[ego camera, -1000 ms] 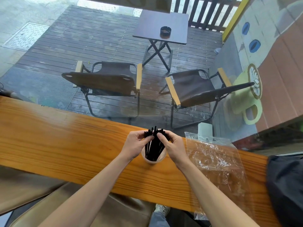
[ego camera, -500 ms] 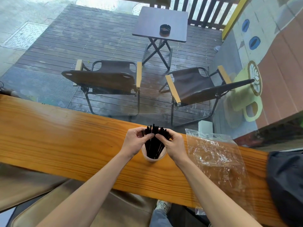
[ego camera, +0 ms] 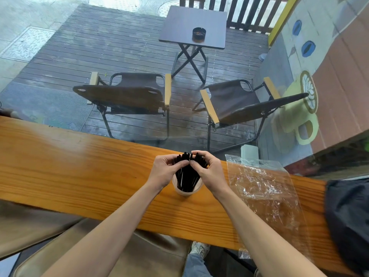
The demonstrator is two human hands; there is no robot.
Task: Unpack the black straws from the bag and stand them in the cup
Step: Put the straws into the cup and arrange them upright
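A bundle of black straws stands in a pale round cup on the wooden counter. My left hand pinches the straw tops from the left, and my right hand pinches them from the right; thumbs and fingertips meet over the bundle. The straw tips fan out above my fingers. The clear plastic bag lies flat and crumpled on the counter to the right of the cup, with no straws visible in it.
A dark cloth item lies at the counter's right end. A small white box sits at the far edge behind the bag. Beyond the glass are two folding chairs and a small table with an ashtray.
Both hands have closed in tighter on the straw tops, fingertips now touching. The cup and bag have stayed where they were.
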